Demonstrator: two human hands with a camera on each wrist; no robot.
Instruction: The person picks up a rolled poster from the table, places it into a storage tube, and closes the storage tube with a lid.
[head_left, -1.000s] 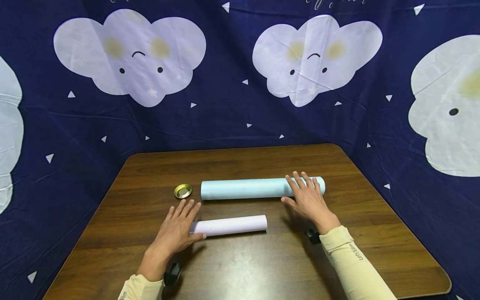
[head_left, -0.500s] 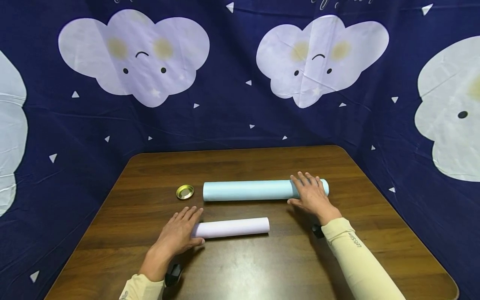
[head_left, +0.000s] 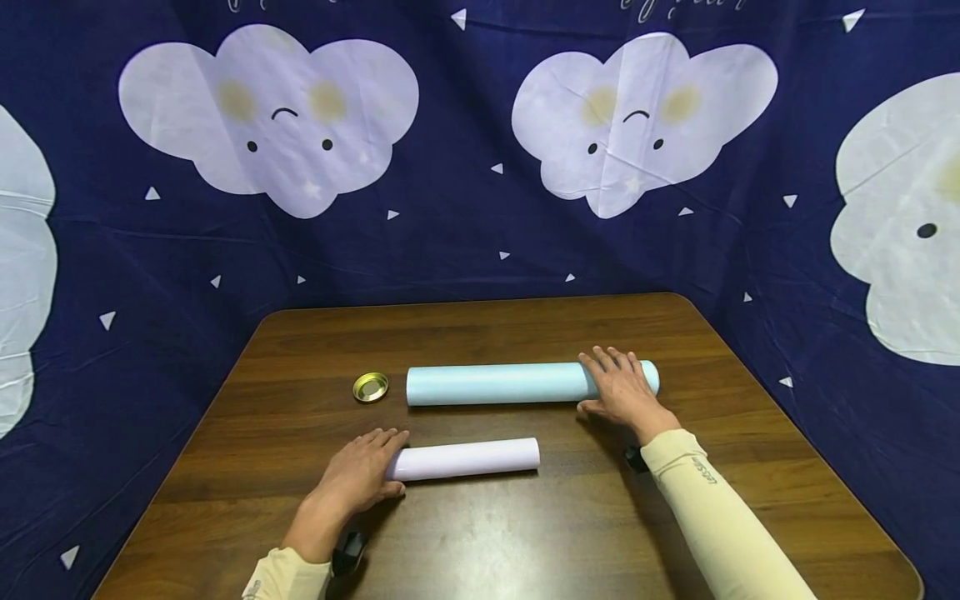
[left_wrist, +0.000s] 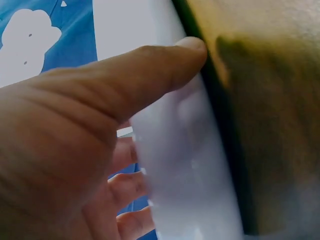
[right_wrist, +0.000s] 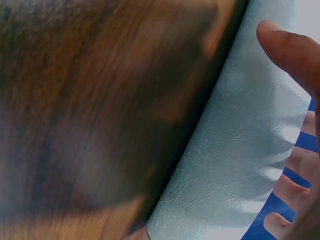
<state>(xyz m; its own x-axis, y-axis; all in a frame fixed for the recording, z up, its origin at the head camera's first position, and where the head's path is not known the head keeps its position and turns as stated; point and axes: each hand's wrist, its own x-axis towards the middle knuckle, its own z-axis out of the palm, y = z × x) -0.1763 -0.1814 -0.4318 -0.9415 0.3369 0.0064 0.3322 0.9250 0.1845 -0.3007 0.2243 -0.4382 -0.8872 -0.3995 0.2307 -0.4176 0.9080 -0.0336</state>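
The white roll point(head_left: 472, 459) is lying on the near part of the table point(head_left: 480, 542), its long axis running left to right, with the right end pointing slightly toward the far side. The left hand point(head_left: 356, 473) is gripping its left end, thumb on the near side, fingers bending over the far side and hiding that tip.

Farther off, the blue tube point(head_left: 498, 384) is lying almost parallel, also left to right, its left end facing the lid point(head_left: 371, 387). The right hand point(head_left: 624, 392) is resting or hovering over its right part, fingers spreading loosely; I cannot tell whether they are touching it. The lid is sitting just left of the tube, and a cloud-patterned cloth point(head_left: 450, 250) is hanging beyond the table.
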